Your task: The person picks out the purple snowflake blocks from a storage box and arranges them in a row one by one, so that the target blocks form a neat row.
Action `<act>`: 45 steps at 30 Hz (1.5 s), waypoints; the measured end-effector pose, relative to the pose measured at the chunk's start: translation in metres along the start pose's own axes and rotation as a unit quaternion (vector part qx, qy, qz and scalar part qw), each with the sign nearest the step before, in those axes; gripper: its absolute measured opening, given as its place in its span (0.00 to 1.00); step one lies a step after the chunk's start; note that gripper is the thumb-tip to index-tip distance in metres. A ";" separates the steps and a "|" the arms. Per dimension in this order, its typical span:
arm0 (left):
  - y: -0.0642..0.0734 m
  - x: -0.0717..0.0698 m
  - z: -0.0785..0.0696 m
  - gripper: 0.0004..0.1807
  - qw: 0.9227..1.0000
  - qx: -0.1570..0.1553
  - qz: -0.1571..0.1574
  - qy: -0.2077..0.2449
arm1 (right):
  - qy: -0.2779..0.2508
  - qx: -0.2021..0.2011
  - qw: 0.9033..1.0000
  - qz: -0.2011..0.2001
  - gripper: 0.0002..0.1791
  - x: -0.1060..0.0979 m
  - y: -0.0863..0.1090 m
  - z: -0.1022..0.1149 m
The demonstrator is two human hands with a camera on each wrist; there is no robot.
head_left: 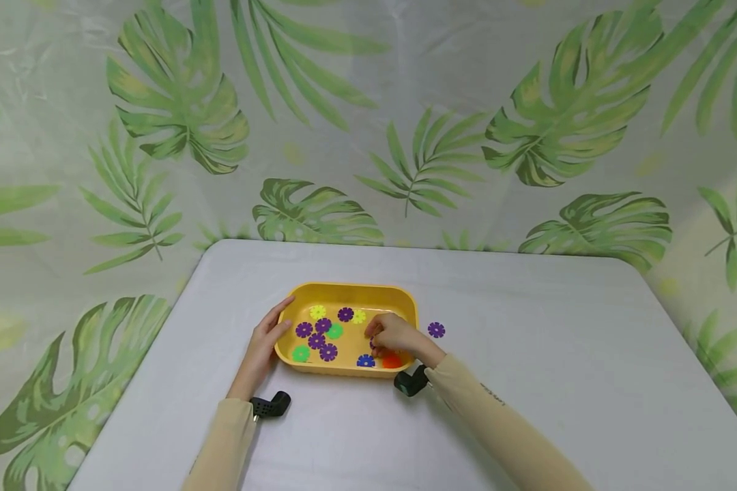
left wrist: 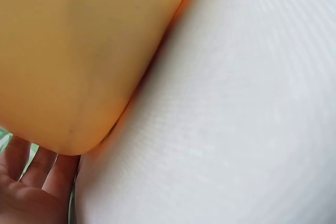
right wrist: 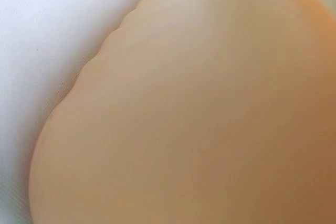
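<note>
A yellow plastic tray (head_left: 350, 292) holds several notched flower-shaped discs: purple (head_left: 328, 352), light yellow (head_left: 317, 311), green (head_left: 301, 353), blue (head_left: 366, 361) and orange-red (head_left: 392, 360). At its left end my left hand (head_left: 261, 346) grips the rim, thumb over the edge; in the left wrist view its fingers (left wrist: 58, 179) lie against the outer wall. My right hand (head_left: 399, 335) reaches inside the right part, fingers curled, and pinches a purple disc that they mostly hide. Only the tray's outer wall (right wrist: 173, 119) and the cloth fill the right wrist view; that hand is out of it.
One purple disc (head_left: 436, 330) lies outside the tray, just to its right. A white cloth covers the table (head_left: 559, 354). Behind its far edge hangs a leaf-patterned sheet (head_left: 417, 164). Dark wrist cameras (head_left: 273, 404) sit on both wrists.
</note>
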State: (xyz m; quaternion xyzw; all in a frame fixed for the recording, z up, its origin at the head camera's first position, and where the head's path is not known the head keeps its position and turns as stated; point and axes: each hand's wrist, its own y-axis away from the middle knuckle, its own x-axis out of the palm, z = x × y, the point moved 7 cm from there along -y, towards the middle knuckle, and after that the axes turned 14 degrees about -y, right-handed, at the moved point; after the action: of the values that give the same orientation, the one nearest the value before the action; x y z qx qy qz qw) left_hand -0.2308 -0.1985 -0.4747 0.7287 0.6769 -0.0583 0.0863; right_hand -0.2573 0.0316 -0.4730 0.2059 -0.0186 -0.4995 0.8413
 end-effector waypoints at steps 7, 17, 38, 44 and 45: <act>0.000 0.001 0.000 0.26 1.000 0.002 0.002 0.002 | 0.028 -0.036 0.999 -0.021 0.03 0.000 0.002 0.004; -0.001 -0.001 0.001 0.25 1.000 -0.002 0.003 -0.012 | -0.021 -0.101 0.995 0.006 0.05 -0.018 0.020 0.023; -0.001 -0.003 -0.005 0.25 0.999 0.008 0.005 -0.041 | -0.071 -0.049 0.981 -0.174 0.13 -0.159 0.058 -0.058; -0.003 -0.003 -0.001 0.25 0.999 0.014 0.007 -0.039 | -0.024 -0.028 0.984 -0.171 0.11 -0.161 0.059 -0.069; -0.005 -0.003 0.003 0.25 0.999 0.013 0.005 -0.037 | -0.015 -0.028 0.985 -0.172 0.11 -0.161 0.059 -0.070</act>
State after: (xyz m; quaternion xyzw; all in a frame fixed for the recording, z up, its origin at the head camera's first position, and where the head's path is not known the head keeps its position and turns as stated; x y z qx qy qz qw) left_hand -0.2358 -0.2013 -0.4770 0.7307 0.6685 -0.0936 0.1019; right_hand -0.2722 0.2158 -0.4871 0.1748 0.0186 -0.6404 0.7477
